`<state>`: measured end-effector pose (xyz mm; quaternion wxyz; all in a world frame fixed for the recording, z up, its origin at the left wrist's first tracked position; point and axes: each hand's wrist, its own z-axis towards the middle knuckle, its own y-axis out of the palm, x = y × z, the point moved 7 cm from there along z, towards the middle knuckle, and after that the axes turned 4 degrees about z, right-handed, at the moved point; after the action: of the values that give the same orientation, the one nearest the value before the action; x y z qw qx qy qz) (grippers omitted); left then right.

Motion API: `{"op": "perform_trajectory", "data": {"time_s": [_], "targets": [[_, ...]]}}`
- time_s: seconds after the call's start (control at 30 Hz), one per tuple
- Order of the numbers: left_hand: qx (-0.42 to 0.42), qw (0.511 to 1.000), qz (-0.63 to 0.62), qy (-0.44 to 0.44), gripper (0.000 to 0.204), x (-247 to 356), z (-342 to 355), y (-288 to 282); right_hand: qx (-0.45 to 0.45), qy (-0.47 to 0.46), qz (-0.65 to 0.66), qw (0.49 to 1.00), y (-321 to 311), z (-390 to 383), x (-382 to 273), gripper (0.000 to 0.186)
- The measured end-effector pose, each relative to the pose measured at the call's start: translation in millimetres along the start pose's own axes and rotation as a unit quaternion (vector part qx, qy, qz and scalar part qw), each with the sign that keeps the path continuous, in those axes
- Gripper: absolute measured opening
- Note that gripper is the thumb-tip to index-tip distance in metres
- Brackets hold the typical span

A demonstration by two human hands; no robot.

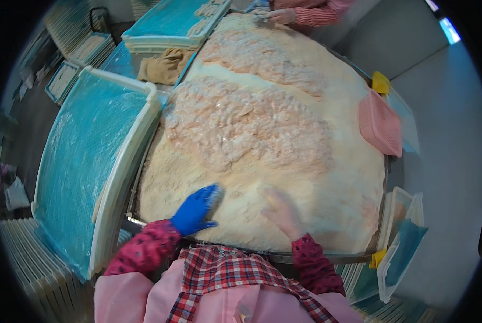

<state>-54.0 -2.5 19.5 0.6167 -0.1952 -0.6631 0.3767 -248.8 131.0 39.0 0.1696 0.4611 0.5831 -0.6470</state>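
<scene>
A wide table is covered with pale, crumbly powder (168, 177), and wet, pinkish raw meat pieces (246, 126) lie heaped across its middle. My left hand (193, 211), in a blue glove, rests on the powder at the near edge. Its fingers stretch forward, dusted with powder, and the thumb stands apart. To the right, my right hand (284, 214) is at the powder too, pale and somewhat blurred. Its thumb and fingers look spread, with nothing visible between them. A low mound of powder lies between the hands.
At left stands a large white-rimmed tray lined with blue film (90, 151); a similar tray (165, 21) sits behind it near a brown cloth (164, 65). A pink basket (380, 124) is at the right edge. Another person's hand (281, 16) works at the far end. Stacked trays (42, 269) flank me.
</scene>
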Motion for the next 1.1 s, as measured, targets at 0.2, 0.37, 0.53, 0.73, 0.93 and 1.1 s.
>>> {"op": "perform_trajectory", "data": {"time_s": [0.2,0.37,0.53,0.73,0.93,1.1], "targets": [[0.0,0.999,-0.043,0.01,0.054,11.7,64.9,33.8,0.243,-0.004,-0.175,0.954,-101.0,45.6,19.5,0.027],[0.006,0.999,-0.034,-0.034,0.044,7.5,56.2,33.3,0.296,0.059,-0.283,0.911,-155.7,74.1,31.9,0.021],[0.062,0.985,-0.016,-0.158,0.038,-31.6,27.3,24.5,0.301,0.085,-0.11,0.944,-146.4,73.4,59.0,0.021],[0.083,0.984,-0.006,-0.155,0.037,-37.5,22.1,14.4,0.215,-0.042,0.014,0.976,-117.8,46.3,8.8,0.01],[0.134,0.985,-0.001,-0.109,0.042,-28.0,17.3,6.8,0.124,0.056,0.035,0.99,-73.9,-14.3,37.0,0.014],[0.125,0.987,-0.08,-0.064,0.045,6.2,57.4,42.7,0.206,0.047,-0.056,0.976,-10.9,-13.0,37.6,0.029]]}}
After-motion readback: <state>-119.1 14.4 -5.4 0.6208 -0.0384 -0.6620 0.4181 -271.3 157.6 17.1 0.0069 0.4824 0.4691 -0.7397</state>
